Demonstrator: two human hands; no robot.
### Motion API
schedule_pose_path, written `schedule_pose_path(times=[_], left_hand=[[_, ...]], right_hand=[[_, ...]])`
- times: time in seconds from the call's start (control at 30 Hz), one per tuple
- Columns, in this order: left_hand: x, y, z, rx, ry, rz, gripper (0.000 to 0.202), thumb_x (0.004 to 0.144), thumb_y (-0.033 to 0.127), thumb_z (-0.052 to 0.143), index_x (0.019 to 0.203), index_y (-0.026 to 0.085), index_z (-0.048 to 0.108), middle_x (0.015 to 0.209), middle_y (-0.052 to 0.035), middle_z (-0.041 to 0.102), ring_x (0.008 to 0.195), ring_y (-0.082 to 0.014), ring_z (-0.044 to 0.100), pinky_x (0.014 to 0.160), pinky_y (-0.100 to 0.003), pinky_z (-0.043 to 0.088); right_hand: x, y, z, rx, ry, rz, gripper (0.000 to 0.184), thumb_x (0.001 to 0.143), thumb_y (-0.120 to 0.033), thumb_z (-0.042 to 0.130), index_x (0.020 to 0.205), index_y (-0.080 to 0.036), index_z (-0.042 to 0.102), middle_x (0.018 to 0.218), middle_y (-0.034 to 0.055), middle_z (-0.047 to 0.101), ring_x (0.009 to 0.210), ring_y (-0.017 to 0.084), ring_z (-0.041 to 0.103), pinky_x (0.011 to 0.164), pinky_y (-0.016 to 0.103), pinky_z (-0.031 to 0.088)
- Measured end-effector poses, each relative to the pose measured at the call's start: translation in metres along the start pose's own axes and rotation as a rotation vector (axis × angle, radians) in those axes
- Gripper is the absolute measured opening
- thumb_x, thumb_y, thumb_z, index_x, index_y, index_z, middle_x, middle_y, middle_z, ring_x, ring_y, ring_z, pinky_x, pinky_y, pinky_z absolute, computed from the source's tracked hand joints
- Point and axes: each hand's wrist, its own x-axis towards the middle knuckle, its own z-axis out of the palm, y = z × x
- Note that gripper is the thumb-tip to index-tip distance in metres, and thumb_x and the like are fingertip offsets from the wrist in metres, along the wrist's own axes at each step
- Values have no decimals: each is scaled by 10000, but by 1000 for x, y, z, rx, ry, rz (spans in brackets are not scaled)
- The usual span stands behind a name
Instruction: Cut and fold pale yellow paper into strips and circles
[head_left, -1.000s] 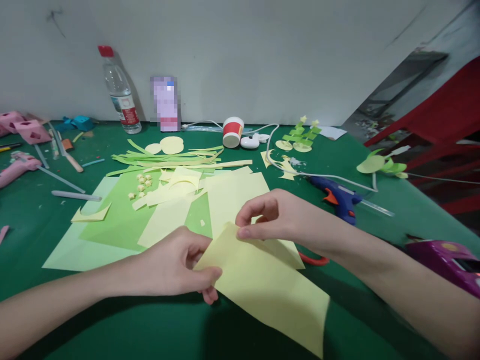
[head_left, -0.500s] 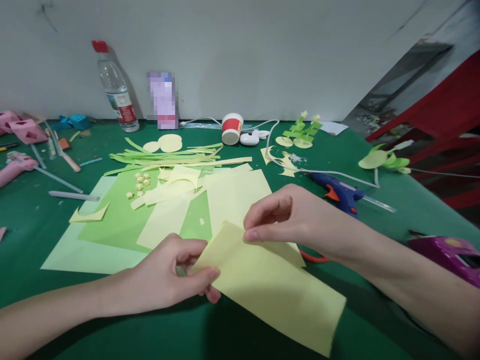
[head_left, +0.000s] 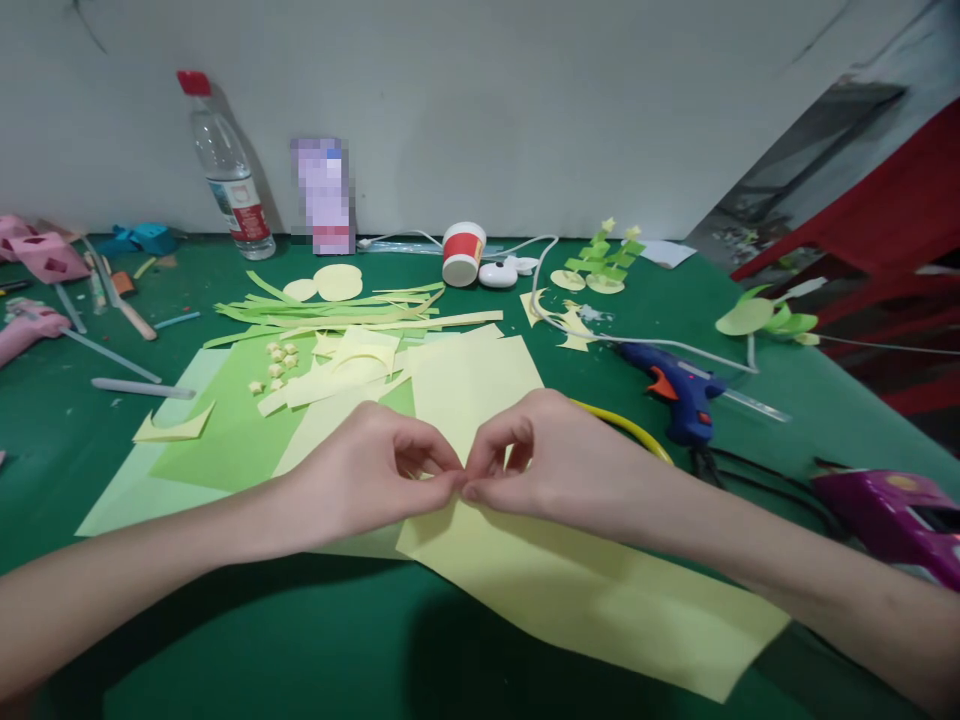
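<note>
A long sheet of pale yellow paper (head_left: 600, 600) slants down to the lower right, over the table's near side. At its upper edge my left hand (head_left: 367, 480) and my right hand (head_left: 540, 455) meet, each with thumb and fingers pinched together on the paper. The exact pinch is partly hidden behind the thumbs and fingertips. Beyond the hands lie a cream sheet (head_left: 480, 390) and a green sheet (head_left: 217, 430). Cut cream scraps (head_left: 360, 355) and several small folded paper stars (head_left: 277, 365) rest on them.
Green paper strips (head_left: 315, 313) lie farther back. A water bottle (head_left: 232, 180), a paper cup (head_left: 463, 255) and a white earbud case (head_left: 499, 272) stand along the wall. At right are a blue glue gun (head_left: 686, 395), its cable, a yellow curved band (head_left: 630, 425) and a purple tool (head_left: 885, 510).
My left hand has moved up and right to meet my right hand at the paper's upper edge. My right hand has shifted slightly left, and the sheet's far end has swung right.
</note>
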Motion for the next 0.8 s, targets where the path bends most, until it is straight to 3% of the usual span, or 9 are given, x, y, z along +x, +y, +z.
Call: schedule_pose_path(times=[0.4, 0.63, 0.8], left_hand=[[4, -2, -6, 184, 26, 94, 135, 652, 163, 548, 666, 141, 680, 557, 10, 637, 503, -84, 524, 479, -160, 401], [10, -12, -21, 136, -38, -19, 114, 641, 179, 562, 667, 141, 667, 592, 5, 651, 500, -87, 534, 452, -159, 392], [14, -16, -29, 8, 61, -82, 158, 723, 260, 550, 756, 136, 642, 736, -35, 686, 663, -128, 609, 591, -202, 448]], right_hand=[[11, 5, 1, 75, 3, 17, 98, 579, -132, 552, 504, -163, 608, 468, -21, 548, 427, 72, 413, 400, 198, 331], [7, 15, -3, 63, -5, 31, 89, 590, -156, 555, 520, -169, 607, 516, -6, 589, 439, 83, 455, 414, 210, 343], [3, 19, -7, 89, -13, 47, 92, 583, -146, 572, 506, -180, 611, 537, -3, 609, 464, 96, 480, 444, 223, 361]])
